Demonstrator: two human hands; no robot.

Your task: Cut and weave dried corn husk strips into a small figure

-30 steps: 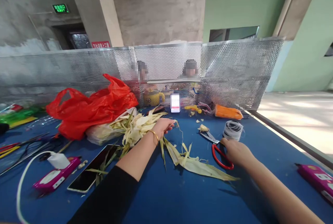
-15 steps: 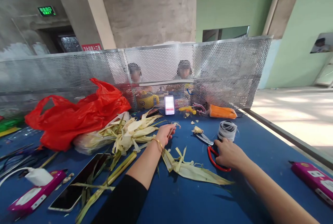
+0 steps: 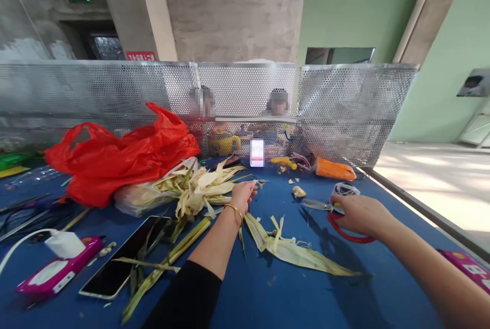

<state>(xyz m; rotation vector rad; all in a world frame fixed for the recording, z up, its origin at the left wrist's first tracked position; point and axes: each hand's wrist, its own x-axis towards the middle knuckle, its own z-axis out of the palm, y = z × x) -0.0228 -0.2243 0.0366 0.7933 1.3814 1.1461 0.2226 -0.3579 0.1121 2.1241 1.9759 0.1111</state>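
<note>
Scissors (image 3: 323,206), red-handled: right of centre, had just risen off the surface (image 3: 268,298) in the right hand's (image 3: 360,214) closed grip, blades clear of the pale lump (image 3: 299,192) and so free to move. Left hand (image 3: 244,194): centre, pinched a thin strand (image 3: 262,182). Husk strip (image 3: 302,256): lay between, nearer. White coil (image 3: 345,189): just beyond the right hand.

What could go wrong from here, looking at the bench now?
The scissors in the right hand point roughly toward the left hand, which could get nicked if they come together.
The white cord coil sits just beyond the right hand and might snag.
A husk strip lies partly over the dark phone; pulling it may shift the phone.
</note>
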